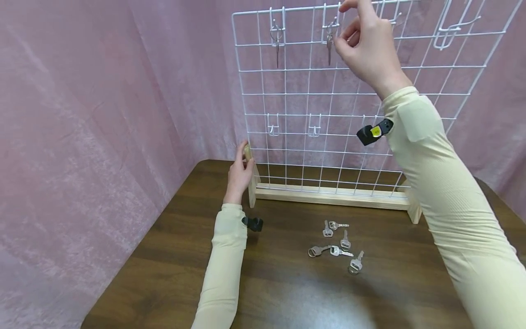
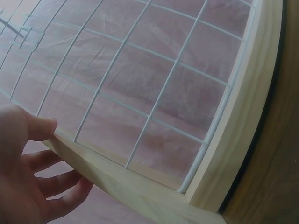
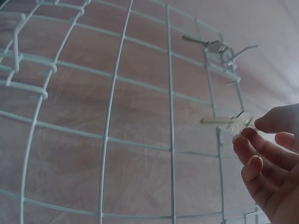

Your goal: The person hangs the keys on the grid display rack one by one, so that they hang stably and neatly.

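In the head view my left hand (image 1: 240,176) grips the wooden side post (image 1: 248,153) of a stand holding a white wire grid (image 1: 296,93). The left wrist view shows the thumb on one side of this wood and the fingers round its other side. My right hand (image 1: 371,48) is raised at the top of the grid, fingers bent and spread. Its fingertips are right at the ring of a key (image 1: 329,52) hanging from a hook; in the right wrist view they overlap that key (image 3: 217,121). Another key (image 1: 277,52) hangs on the hook to the left.
Several loose keys (image 1: 334,251), some with rings, lie on the brown table (image 1: 271,274) before the stand. Two small hooks (image 1: 273,127) hang lower on the grid, and a larger hook (image 1: 449,29) sticks out at upper right. Pink curtain (image 1: 102,114) hangs behind.
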Action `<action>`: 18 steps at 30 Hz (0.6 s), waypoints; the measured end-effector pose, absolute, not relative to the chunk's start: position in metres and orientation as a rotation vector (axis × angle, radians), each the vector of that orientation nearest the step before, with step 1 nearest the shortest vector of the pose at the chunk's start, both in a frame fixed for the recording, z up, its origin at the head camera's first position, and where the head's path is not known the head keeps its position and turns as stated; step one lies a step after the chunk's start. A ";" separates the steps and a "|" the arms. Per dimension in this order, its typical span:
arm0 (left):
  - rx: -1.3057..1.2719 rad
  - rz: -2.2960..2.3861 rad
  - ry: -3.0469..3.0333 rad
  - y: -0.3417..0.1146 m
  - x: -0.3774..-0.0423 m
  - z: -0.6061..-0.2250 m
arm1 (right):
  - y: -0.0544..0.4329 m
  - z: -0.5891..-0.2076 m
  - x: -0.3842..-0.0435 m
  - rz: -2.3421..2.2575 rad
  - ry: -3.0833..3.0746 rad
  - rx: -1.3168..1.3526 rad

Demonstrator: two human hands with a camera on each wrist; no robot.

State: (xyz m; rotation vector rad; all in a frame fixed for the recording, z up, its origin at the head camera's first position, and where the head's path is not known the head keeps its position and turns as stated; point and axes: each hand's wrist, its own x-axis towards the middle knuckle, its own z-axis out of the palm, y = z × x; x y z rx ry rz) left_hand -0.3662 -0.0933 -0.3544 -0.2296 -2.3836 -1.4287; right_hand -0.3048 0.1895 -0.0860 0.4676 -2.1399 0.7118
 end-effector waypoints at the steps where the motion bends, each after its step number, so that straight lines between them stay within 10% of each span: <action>1: -0.232 -1.426 -2.383 -0.093 -0.366 -0.355 | 0.190 -0.089 -0.301 0.711 -2.131 0.472; 18: -0.245 -1.397 -2.372 -0.091 -0.370 -0.353 | 0.190 -0.160 -0.251 0.726 -2.093 0.606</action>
